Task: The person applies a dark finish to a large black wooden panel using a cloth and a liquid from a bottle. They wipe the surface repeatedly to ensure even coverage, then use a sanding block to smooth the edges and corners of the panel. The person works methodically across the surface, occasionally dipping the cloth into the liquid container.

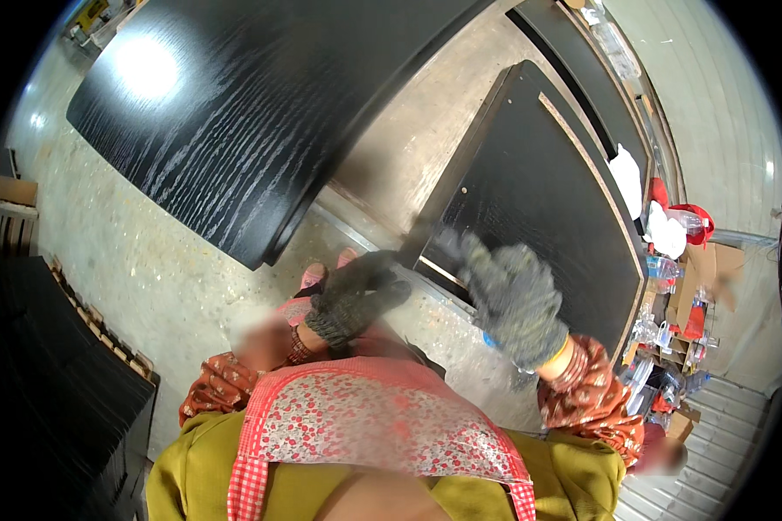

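The black panel [539, 187] lies flat to the right of centre, on a pale counter [447, 100], with its long axis running away from the person toward the top of the view. Its far end looks narrower and its near end broader, facing the body. A pale strip [586, 152] follows its right side, bowed by the lens, and small light dots show near its left edge.

The right hand [520, 300], in a grey knitted glove, is over the near left corner of the panel, fingers pointing forward and left; they are blurred, so I cannot tell how far its grip is spread or whether it touches. The left hand [352, 311], gloved too, is in front of the body, fingers stretched out to the right, its grip loose and holding nothing visible.

A metal rail [354, 236] marks the counter's near edge, between the hands and the far side. On the left, a larger wood-grained panel [261, 108] reaches past that edge over the floor [195, 282]. Between the two panels a wedge of bare counter gives room; on the right it is tighter, with long dark boards [582, 52] and a white bag [626, 180] close beside the pale strip
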### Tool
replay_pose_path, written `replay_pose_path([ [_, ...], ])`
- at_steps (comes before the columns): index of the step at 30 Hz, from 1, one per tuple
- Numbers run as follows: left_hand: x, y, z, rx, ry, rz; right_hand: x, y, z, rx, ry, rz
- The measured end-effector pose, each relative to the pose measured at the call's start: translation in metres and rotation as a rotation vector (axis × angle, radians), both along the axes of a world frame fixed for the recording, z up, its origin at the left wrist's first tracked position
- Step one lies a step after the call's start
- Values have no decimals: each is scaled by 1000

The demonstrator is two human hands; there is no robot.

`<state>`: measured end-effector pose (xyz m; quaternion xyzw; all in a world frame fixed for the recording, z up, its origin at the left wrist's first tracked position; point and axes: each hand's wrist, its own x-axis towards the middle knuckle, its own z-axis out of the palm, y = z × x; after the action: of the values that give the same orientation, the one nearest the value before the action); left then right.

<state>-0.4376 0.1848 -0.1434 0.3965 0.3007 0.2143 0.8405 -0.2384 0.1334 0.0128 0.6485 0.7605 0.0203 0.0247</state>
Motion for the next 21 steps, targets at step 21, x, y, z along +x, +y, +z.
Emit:
replay_pose_path([
  [21, -22, -5, -20, 484, 56, -381, -65, -71, -32, 75, 332, -232],
])
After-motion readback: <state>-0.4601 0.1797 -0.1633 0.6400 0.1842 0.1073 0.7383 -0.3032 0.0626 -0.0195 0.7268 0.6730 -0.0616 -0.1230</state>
